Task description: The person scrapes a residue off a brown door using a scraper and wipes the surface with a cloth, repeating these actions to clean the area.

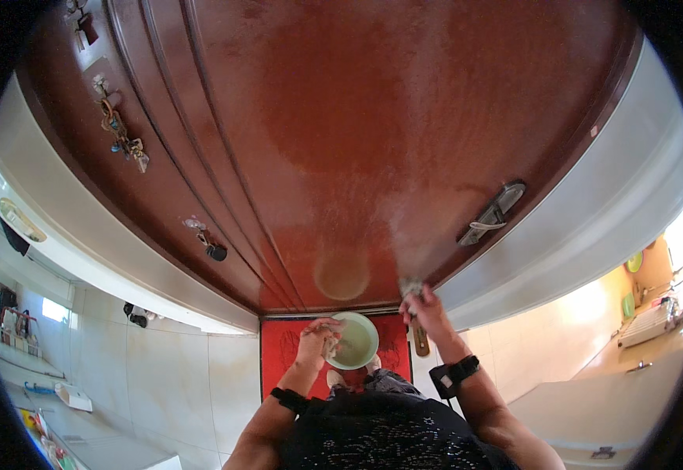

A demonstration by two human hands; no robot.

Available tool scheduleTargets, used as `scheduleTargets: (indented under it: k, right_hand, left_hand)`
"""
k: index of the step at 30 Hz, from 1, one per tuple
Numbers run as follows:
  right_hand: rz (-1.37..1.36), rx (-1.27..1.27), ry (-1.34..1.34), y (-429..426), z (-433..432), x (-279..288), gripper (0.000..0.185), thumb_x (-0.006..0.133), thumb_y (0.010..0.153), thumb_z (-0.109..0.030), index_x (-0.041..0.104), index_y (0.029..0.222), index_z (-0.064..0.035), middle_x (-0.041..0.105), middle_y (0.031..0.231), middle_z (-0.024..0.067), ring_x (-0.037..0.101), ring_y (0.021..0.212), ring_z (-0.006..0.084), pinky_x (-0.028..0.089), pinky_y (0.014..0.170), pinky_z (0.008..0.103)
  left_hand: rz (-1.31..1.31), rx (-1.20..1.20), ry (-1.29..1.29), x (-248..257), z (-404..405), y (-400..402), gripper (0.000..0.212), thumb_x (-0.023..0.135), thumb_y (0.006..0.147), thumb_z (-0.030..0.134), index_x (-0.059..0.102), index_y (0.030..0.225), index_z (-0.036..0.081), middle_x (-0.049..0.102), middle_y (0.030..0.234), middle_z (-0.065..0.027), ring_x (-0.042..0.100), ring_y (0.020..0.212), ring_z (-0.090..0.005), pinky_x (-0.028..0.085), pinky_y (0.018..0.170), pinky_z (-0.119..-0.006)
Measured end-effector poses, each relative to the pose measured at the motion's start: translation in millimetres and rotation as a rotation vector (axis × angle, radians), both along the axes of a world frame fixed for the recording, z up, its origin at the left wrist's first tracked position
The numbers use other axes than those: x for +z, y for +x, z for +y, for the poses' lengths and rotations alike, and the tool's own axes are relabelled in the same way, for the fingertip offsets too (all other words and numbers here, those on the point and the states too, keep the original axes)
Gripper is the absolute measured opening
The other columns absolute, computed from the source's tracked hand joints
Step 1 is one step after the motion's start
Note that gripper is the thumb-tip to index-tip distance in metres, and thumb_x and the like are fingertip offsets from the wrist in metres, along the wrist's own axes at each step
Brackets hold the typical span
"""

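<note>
A pale green basin [375,346] of cloudy water is in front of my body, above a red mat [277,352]. My left hand [318,339] grips its left rim, with a pale crumpled cloth seemingly under the fingers. In my right hand [429,311] is what looks like a wooden-handled brush [421,342]. Its blurred greyish head [412,286] is at the lower right of a reddish-brown door [341,147], and contact with the surface is hard to judge. Wet-looking streaks mark the door panel above the brush.
A metal door handle [492,214] projects on the right. Keys and trinkets [119,132] hang from a hook on the left, with another hanging item [215,251] lower down. White door frame sides [559,217] flank the door. Pale tiles [165,364] cover the floor at left.
</note>
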State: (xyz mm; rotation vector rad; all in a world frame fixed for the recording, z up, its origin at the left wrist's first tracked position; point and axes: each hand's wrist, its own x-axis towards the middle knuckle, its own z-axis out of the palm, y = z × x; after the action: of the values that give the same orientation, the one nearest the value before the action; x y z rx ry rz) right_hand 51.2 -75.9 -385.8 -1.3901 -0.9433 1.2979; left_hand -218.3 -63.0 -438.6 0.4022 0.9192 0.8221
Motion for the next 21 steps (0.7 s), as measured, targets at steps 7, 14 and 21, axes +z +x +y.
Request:
scheduleTargets:
  k: [7,14,21]
  right_hand:
    - [0.288,-0.123,0.272,-11.0,59.6,52.5,0.019,0.055,0.093,-0.028,0.053,0.097,-0.0093,0.06,0.073,0.0071,0.056,0.057,0.0147,0.047,0.052,0.0278]
    - [0.249,-0.023,0.238,-23.1,90.3,69.3,0.017,0.05,0.095,-0.027,0.047,0.093,-0.0099,0.054,0.066,0.0048,0.049,0.052,0.0122,0.041,0.048,0.0254]
    - [0.318,0.048,0.271,-19.5,98.3,81.8,0.019,0.051,0.095,-0.028,0.047,0.093,-0.01,0.054,0.065,0.0045,0.047,0.05,0.0105,0.039,0.047,0.0241]
  left_hand:
    - [0.192,-0.23,0.104,45.0,17.0,30.4,0.035,0.067,0.082,0.039,0.062,0.079,0.005,0.059,0.064,-0.0027,0.052,0.049,-0.011,0.039,0.042,-0.027]
    - [0.453,-0.127,0.658,72.8,44.4,109.1,0.034,0.063,0.087,0.034,0.063,0.095,0.001,0.055,0.063,-0.0009,0.045,0.051,-0.0067,0.037,0.046,-0.025]
    - [0.651,-0.269,0.613,93.1,65.7,128.0,0.035,0.061,0.088,0.035,0.064,0.098,0.002,0.059,0.065,-0.0054,0.053,0.06,-0.0093,0.044,0.056,-0.028]
